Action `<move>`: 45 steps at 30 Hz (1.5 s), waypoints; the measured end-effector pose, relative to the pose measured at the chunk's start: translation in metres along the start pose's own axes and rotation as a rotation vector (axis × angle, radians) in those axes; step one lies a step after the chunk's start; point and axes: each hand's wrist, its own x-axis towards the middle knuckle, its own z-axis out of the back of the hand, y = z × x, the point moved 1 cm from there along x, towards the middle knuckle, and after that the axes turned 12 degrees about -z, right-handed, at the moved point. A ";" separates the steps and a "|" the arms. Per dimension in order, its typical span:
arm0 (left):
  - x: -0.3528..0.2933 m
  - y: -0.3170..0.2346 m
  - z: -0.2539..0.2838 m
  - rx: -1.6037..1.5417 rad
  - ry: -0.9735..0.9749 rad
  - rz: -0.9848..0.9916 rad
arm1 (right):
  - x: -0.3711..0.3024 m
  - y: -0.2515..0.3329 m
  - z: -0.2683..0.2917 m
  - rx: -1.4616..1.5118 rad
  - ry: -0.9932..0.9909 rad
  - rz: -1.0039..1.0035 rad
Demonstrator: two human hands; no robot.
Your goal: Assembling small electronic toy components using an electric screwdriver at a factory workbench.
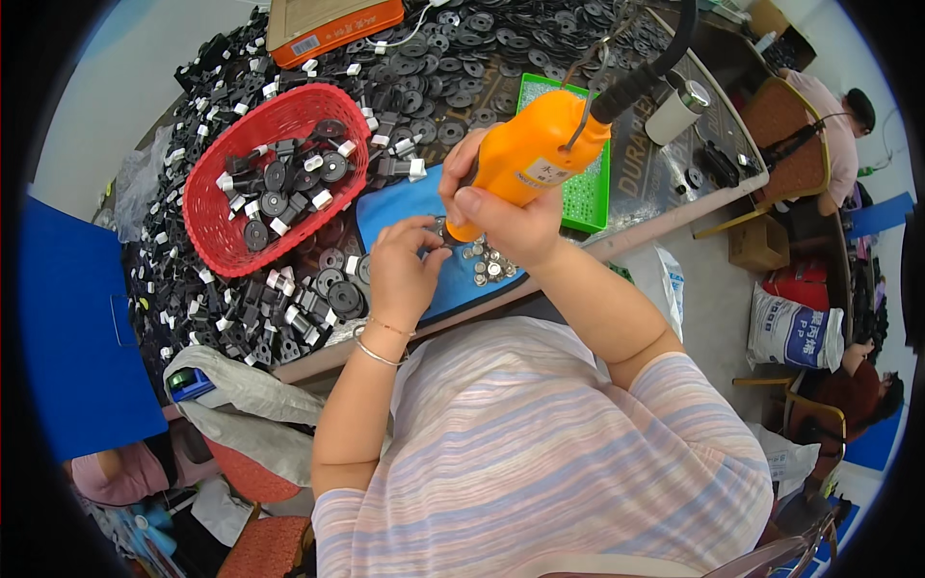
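Observation:
My right hand [515,217] is wrapped round an orange electric screwdriver [528,149], which slants down toward a blue mat [390,209]. My left hand [405,265] is beside the screwdriver's lower end, its thumb and fingers pinched together. What those fingers hold is small and mostly hidden. Several small shiny metal parts [493,268] lie on the mat just right of my left fingertips. Behind my right hand, a green tray [602,188] is partly covered by the screwdriver.
A red basket [198,217] holds black wheels and black-and-white fittings. More fittings [289,318] and black discs [424,87] cover the table around it. At the far edge sits an orange box [337,29]; a white bottle [677,113] stands right. A black cord [674,48] rises from the screwdriver.

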 end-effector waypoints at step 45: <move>0.027 0.021 -0.004 -0.079 0.376 -0.039 | 0.029 0.004 -0.006 -0.046 0.175 -0.008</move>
